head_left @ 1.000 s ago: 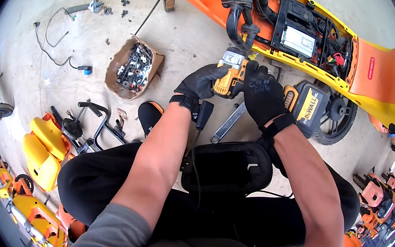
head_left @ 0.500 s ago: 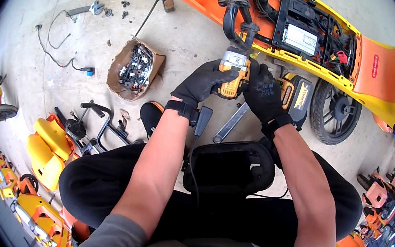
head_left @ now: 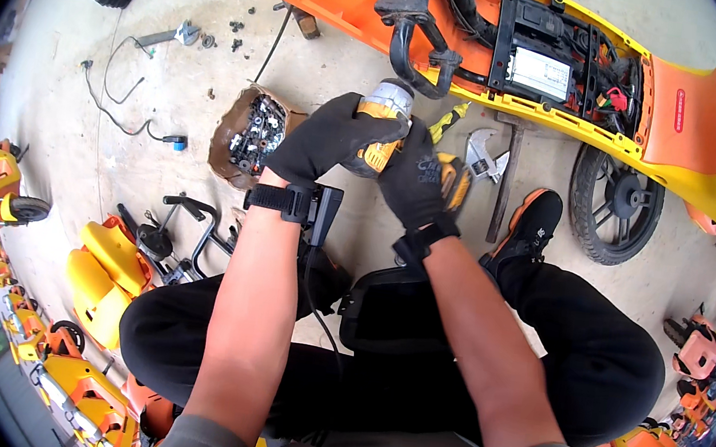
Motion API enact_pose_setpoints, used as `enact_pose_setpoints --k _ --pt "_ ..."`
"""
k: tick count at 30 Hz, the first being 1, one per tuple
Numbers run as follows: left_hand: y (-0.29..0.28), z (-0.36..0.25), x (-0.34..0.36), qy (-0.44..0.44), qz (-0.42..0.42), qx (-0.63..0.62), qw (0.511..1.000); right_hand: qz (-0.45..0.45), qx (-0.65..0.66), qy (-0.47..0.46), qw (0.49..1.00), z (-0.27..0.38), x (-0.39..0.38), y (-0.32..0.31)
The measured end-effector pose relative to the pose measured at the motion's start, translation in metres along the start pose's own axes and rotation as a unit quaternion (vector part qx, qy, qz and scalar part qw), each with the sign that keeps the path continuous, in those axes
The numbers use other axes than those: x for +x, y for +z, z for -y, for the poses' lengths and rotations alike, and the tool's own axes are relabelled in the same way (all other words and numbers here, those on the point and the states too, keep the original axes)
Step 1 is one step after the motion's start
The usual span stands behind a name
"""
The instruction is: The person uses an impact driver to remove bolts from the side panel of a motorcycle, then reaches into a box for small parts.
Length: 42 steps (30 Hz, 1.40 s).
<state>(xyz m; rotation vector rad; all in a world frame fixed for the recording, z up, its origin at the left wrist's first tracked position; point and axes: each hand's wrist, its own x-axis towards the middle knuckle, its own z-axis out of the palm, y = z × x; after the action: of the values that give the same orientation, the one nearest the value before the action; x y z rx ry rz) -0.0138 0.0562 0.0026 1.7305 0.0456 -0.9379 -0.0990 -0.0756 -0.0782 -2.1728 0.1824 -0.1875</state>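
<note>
Both my hands wear black gloves and hold a yellow cordless impact wrench. My left hand wraps round the body of the tool. Closed round its handle is my right hand, with the battery end showing blurred beyond it. The grey nose of the tool points away from me, beside a bent black tube on an orange-and-yellow vehicle. Whether nose and tube touch, I cannot tell. A yellow-and-black tool lies just right of the nose.
An adjustable wrench and a long-handled hammer lie on the floor at right, near a spoked wheel. To the left stands a cardboard box of loose bolts. Yellow seats and a black tube frame lie nearer.
Both hands have shifted left with the impact wrench, which has tilted. The adjustable wrench and hammer now show; the long spanner on the floor is hidden. My right shoe has come into view.
</note>
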Motion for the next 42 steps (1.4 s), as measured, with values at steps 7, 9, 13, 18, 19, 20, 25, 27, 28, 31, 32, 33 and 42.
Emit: enact_pose_setpoints --k 7,9,13,18,19,20,25,27,28,31,32,33,42 --pt "0.013 -0.03 -0.022 0.061 -0.078 0.241 0.965 -0.104 0.362 0.194 0.906 0.036 -0.03 0.048" --pt "0.01 -0.038 -0.03 0.034 -0.029 0.164 0.985 -0.096 0.474 0.216 0.848 0.021 -0.036 0.06" --pt "-0.027 -0.023 -0.039 0.107 0.003 0.359 0.927 -0.077 0.749 0.239 0.613 0.019 -0.038 0.062" --pt "-0.031 -0.007 -0.044 0.03 0.066 0.559 0.826 -0.021 0.892 0.204 0.404 0.01 -0.043 0.046" --pt "-0.028 -0.006 -0.05 0.061 0.089 0.587 0.803 -0.011 0.899 0.175 0.401 0.008 -0.045 0.05" --pt "-0.021 -0.007 -0.052 0.06 0.09 0.627 0.772 -0.001 0.904 0.176 0.391 0.005 -0.047 0.054" --pt "0.006 0.019 -0.04 0.139 0.024 0.693 0.707 0.021 0.894 0.149 0.421 0.01 -0.042 0.05" --pt "0.003 0.023 -0.032 0.155 0.02 0.657 0.737 0.018 0.893 0.14 0.428 0.008 -0.037 0.051" --pt "-0.001 0.023 -0.03 0.131 0.045 0.647 0.75 0.031 0.88 0.165 0.444 0.005 -0.037 0.051" --pt "-0.008 0.025 -0.027 0.093 0.09 0.635 0.762 0.098 0.837 0.227 0.488 -0.01 -0.033 0.046" --pt "-0.011 0.026 -0.027 0.084 0.091 0.624 0.772 0.112 0.822 0.235 0.507 -0.014 -0.036 0.044" --pt "-0.013 0.025 -0.027 0.077 0.092 0.611 0.782 0.126 0.805 0.241 0.527 -0.018 -0.038 0.042" --pt "-0.03 0.03 -0.028 0.2 0.002 0.645 0.738 0.118 0.862 0.169 0.463 -0.067 -0.054 0.0"
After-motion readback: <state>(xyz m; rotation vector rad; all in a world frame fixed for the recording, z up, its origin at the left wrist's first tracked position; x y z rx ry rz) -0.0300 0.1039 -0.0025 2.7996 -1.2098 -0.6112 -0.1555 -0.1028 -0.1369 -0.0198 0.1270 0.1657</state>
